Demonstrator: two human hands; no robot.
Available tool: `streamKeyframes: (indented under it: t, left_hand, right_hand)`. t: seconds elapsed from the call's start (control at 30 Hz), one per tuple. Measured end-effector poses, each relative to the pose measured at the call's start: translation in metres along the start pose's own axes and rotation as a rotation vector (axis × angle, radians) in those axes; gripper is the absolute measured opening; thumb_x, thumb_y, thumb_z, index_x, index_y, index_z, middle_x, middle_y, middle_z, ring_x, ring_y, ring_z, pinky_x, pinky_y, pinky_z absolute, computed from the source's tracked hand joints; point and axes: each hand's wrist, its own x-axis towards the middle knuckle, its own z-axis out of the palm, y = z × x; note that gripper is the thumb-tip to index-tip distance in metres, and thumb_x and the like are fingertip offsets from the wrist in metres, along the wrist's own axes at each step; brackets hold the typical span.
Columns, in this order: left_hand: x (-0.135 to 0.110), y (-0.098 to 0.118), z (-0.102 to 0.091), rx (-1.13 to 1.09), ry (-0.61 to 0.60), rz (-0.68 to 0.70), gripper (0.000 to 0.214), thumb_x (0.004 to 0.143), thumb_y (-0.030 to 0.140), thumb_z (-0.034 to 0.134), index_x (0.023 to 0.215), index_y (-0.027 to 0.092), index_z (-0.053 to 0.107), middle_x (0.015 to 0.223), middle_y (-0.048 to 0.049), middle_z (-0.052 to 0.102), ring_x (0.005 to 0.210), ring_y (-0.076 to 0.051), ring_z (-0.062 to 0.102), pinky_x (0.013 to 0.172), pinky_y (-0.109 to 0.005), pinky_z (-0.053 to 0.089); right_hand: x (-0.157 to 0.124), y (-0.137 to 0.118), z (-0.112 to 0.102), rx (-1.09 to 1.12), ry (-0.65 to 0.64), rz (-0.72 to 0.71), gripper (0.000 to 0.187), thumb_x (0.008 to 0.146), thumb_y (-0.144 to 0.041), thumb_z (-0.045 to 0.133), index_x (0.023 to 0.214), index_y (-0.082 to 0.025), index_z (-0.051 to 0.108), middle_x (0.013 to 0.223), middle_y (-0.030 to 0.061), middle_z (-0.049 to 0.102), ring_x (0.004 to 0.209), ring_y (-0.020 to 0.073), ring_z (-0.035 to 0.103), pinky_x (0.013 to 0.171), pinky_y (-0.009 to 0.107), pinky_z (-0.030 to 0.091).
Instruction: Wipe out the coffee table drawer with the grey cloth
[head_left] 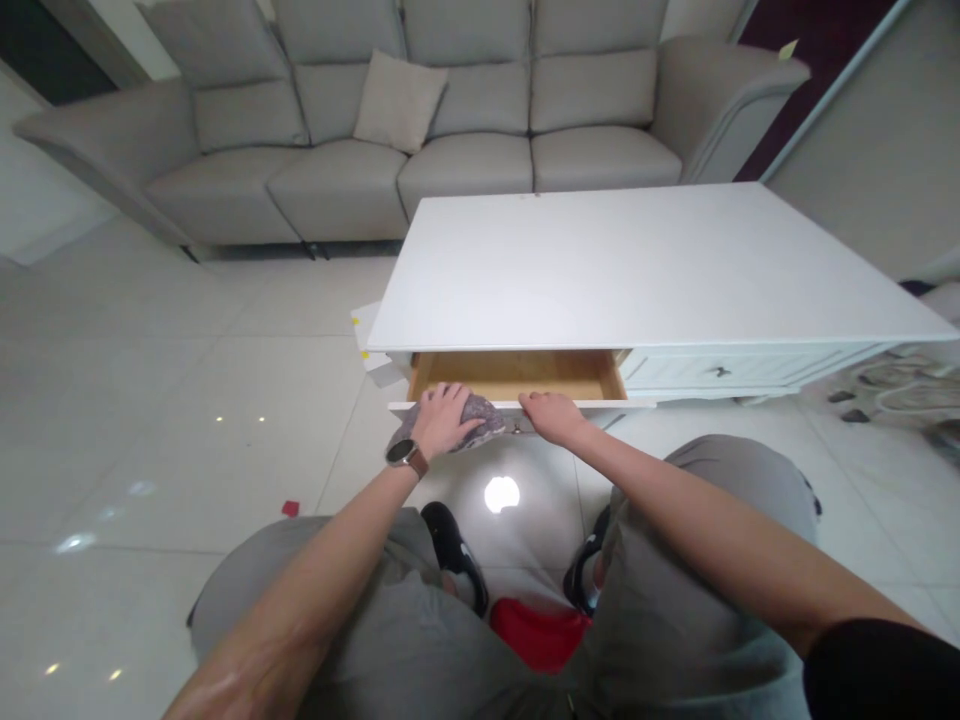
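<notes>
A drawer (525,374) with a bare wooden inside is pulled out of the white coffee table (637,270). My left hand (444,418) presses a grey-purple cloth (486,412) against the left part of the drawer's front panel. Its fingers curl over the panel's top edge, and part of the cloth is hidden beneath the palm. To the right, the fingers of my right hand (551,414) are hooked over the same edge, gripping the panel. A small knob (517,428) shows on the front between the two hands.
A second, closed drawer (720,368) lies to the right. Behind the table stands a grey sofa (472,160) with a beige cushion (400,100). A red object (540,635) is between my feet, and a small red piece (290,508) lies on the tiled floor at left.
</notes>
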Motion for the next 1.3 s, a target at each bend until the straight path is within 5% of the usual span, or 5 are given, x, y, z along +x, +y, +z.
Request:
streamKeyframes:
  t: [0.4,0.63,0.8,1.03,1.3]
  left_hand:
    - [0.029,-0.044,-0.017,-0.156,0.339,-0.410,0.027,0.098,0.040,0.046,0.112,0.019,0.055,0.118,-0.0158,0.059,0.117,-0.033,0.054,0.102,-0.051,0.045]
    - [0.000,0.009,-0.005,0.038,0.021,-0.445,0.071,0.088,0.062,0.057,0.147,0.024,0.047,0.155,-0.0201,0.043,0.146,-0.048,0.028,0.111,-0.075,0.026]
    - [-0.015,0.019,0.002,0.131,0.033,-0.365,0.064,0.084,0.043,0.063,0.145,0.025,0.052,0.153,-0.0156,0.051,0.149,-0.046,0.024,0.117,-0.071,0.019]
    - [-0.030,-0.048,0.000,-0.061,0.241,-0.519,0.055,0.078,0.015,0.055,0.132,0.024,0.062,0.140,-0.0114,0.063,0.142,-0.037,0.042,0.119,-0.062,0.033]
    - [-0.047,-0.105,0.056,-0.850,0.368,-0.985,0.066,0.063,0.003,0.050,0.125,0.019,0.060,0.115,-0.0094,0.073,0.109,-0.019,0.070,0.097,-0.035,0.059]
  right_hand:
    - [0.004,0.002,-0.008,0.112,-0.022,-0.033,0.037,0.099,-0.011,0.040,0.130,-0.018,0.060,0.122,0.0162,0.071,0.109,0.0288,0.069,0.084,0.039,0.054]
    - [0.008,0.005,-0.007,0.142,-0.046,-0.085,0.036,0.100,-0.013,0.040,0.130,-0.018,0.060,0.122,0.0163,0.070,0.110,0.0304,0.069,0.085,0.041,0.054]
    - [0.011,0.005,-0.006,0.144,-0.057,-0.108,0.038,0.099,-0.011,0.041,0.132,-0.019,0.058,0.124,0.0165,0.070,0.110,0.0297,0.069,0.085,0.040,0.054]
    - [0.008,0.007,-0.003,0.153,-0.034,-0.122,0.037,0.098,-0.012,0.042,0.130,-0.020,0.058,0.124,0.0148,0.069,0.110,0.0291,0.068,0.085,0.039,0.053]
    - [0.007,0.009,0.001,0.173,-0.013,-0.113,0.037,0.098,-0.013,0.042,0.131,-0.022,0.057,0.126,0.0158,0.068,0.111,0.0285,0.066,0.088,0.041,0.052]
